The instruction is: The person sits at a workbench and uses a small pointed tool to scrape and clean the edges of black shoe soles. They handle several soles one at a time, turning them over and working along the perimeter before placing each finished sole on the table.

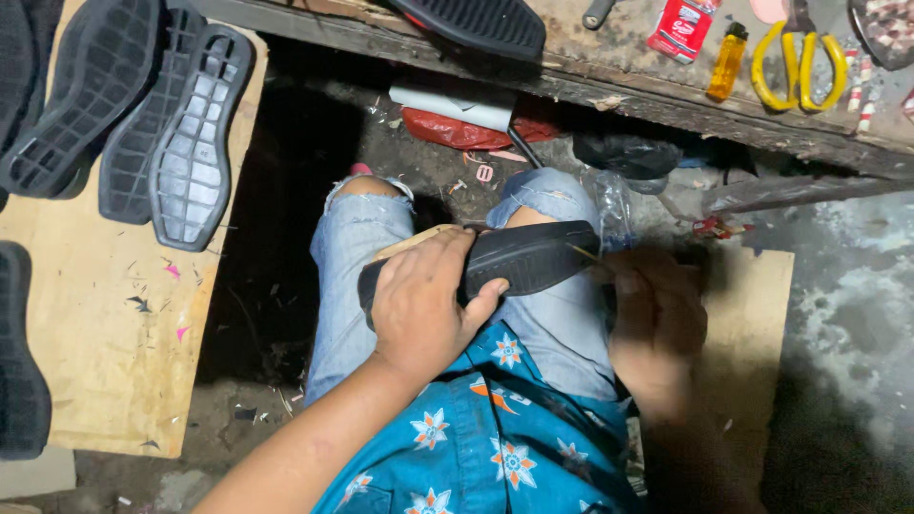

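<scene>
Right, the left hand (419, 305) has its grip wrapped firmly round a black shoe sole (495, 262), tread side up, pinned across the knees so it can't slide. A tan insole edge shows under the sole at its left end. The right hand (657, 319), just right of the sole's tip, is pressed together on a thin stick (586, 255) that touches the sole's edge; it's shadowed, so I can't tell what the stick is. Far left of the sole, spare soles (157, 119) lie on a board (114, 324). Above it, on the wooden surface (619, 81): yellow scissors (798, 62), a lighter (728, 59), a red packet (681, 27). No containers show.
</scene>
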`<state>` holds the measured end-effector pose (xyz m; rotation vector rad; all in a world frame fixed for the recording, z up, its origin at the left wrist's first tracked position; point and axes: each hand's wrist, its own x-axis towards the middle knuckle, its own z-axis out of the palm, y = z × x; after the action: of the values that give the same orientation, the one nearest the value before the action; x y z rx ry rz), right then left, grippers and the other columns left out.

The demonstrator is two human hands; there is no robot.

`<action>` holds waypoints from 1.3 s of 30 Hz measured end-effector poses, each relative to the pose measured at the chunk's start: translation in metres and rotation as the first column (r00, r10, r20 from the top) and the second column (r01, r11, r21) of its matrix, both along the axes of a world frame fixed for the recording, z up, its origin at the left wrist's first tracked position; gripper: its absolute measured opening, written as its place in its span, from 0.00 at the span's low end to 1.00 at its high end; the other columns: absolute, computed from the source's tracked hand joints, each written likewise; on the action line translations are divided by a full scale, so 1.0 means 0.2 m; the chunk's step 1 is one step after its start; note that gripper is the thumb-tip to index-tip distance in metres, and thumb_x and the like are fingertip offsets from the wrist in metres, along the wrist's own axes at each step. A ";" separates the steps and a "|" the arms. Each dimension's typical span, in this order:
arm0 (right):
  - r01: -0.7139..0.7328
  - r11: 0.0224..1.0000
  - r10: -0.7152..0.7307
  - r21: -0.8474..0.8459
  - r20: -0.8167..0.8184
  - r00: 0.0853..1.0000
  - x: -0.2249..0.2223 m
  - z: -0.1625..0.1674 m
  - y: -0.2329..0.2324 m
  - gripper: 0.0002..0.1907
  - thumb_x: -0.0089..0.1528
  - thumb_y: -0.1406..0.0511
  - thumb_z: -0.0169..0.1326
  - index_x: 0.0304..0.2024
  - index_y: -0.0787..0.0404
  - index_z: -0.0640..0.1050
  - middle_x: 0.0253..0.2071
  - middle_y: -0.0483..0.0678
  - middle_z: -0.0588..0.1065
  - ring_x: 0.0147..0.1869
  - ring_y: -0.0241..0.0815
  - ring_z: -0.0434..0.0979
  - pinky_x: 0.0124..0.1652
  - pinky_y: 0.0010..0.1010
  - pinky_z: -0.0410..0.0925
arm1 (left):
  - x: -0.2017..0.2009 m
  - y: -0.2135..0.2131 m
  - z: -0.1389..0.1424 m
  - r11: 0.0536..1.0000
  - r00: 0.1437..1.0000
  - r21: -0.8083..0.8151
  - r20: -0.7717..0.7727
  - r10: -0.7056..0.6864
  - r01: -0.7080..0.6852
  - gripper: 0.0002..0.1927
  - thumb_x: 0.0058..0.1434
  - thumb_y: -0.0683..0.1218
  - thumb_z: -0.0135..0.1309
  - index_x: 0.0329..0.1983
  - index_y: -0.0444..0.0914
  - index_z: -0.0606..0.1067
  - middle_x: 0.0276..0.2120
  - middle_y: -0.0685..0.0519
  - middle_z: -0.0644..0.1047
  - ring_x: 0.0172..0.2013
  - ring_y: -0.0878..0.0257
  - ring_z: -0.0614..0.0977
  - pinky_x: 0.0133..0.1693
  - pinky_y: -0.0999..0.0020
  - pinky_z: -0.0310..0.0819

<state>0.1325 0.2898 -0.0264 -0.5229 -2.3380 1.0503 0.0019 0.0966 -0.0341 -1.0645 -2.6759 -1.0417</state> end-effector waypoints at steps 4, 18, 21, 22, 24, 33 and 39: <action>0.088 0.991 -0.098 -0.100 -0.105 0.990 0.03 -0.06 0.04 0.09 0.70 0.73 0.45 0.48 0.67 0.77 0.44 0.52 0.80 0.46 0.43 0.80 0.49 0.29 0.72 | 0.00 0.05 0.02 1.000 1.000 -0.018 -0.002 0.005 -0.005 0.30 0.55 0.58 0.66 0.54 0.35 0.76 0.49 0.47 0.80 0.51 0.51 0.80 0.53 0.59 0.68; -0.010 0.983 0.006 -0.181 -0.024 1.000 0.03 -0.17 0.10 0.11 0.73 0.67 0.45 0.50 0.68 0.77 0.47 0.53 0.81 0.50 0.43 0.83 0.53 0.30 0.73 | 0.02 0.11 0.02 1.000 0.999 0.001 -0.043 -0.005 0.005 0.28 0.54 0.56 0.67 0.52 0.36 0.76 0.50 0.48 0.80 0.52 0.52 0.81 0.56 0.59 0.68; -0.010 0.985 0.007 -0.170 -0.018 1.000 0.02 -0.18 0.09 0.11 0.74 0.67 0.46 0.49 0.68 0.77 0.46 0.53 0.82 0.49 0.42 0.83 0.52 0.30 0.74 | 0.01 0.10 0.01 1.000 0.999 -0.011 -0.039 -0.007 0.007 0.28 0.55 0.57 0.66 0.53 0.36 0.76 0.50 0.48 0.80 0.52 0.53 0.81 0.56 0.59 0.67; -0.010 0.981 0.004 -0.192 -0.030 1.000 0.01 -0.18 0.09 0.10 0.73 0.67 0.46 0.49 0.68 0.76 0.45 0.53 0.81 0.49 0.42 0.83 0.52 0.30 0.74 | 0.01 0.10 0.01 1.000 0.999 -0.016 -0.038 -0.007 0.006 0.29 0.55 0.57 0.66 0.53 0.36 0.76 0.50 0.48 0.80 0.52 0.53 0.81 0.56 0.59 0.67; -0.008 0.971 -0.004 -0.238 -0.051 0.999 0.00 -0.19 0.09 0.10 0.73 0.67 0.46 0.50 0.68 0.75 0.45 0.53 0.81 0.49 0.41 0.83 0.52 0.30 0.73 | 0.01 0.09 0.01 1.000 0.999 -0.023 -0.037 0.003 -0.004 0.28 0.55 0.57 0.65 0.53 0.36 0.76 0.50 0.49 0.80 0.51 0.53 0.81 0.55 0.60 0.67; -0.099 0.959 0.087 -0.264 -0.058 0.995 -0.04 -0.16 0.05 0.10 0.74 0.66 0.46 0.48 0.66 0.76 0.43 0.52 0.81 0.49 0.41 0.83 0.52 0.30 0.74 | 0.00 0.08 0.00 0.999 0.999 -0.032 -0.037 0.010 -0.011 0.29 0.55 0.58 0.65 0.53 0.36 0.76 0.50 0.49 0.80 0.50 0.53 0.81 0.54 0.60 0.68; -0.150 0.956 0.158 -0.250 0.012 0.987 -0.08 -0.13 -0.01 0.10 0.73 0.64 0.46 0.49 0.64 0.75 0.43 0.52 0.82 0.49 0.41 0.84 0.51 0.32 0.75 | 0.01 0.08 0.00 0.999 1.000 -0.045 -0.015 0.004 -0.004 0.30 0.55 0.58 0.66 0.54 0.35 0.76 0.50 0.49 0.80 0.50 0.53 0.81 0.53 0.61 0.68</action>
<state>0.1158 0.2876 -0.0531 -0.4563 -2.3180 1.4307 0.0030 0.1126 -0.0341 -1.0698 -2.7007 -0.9738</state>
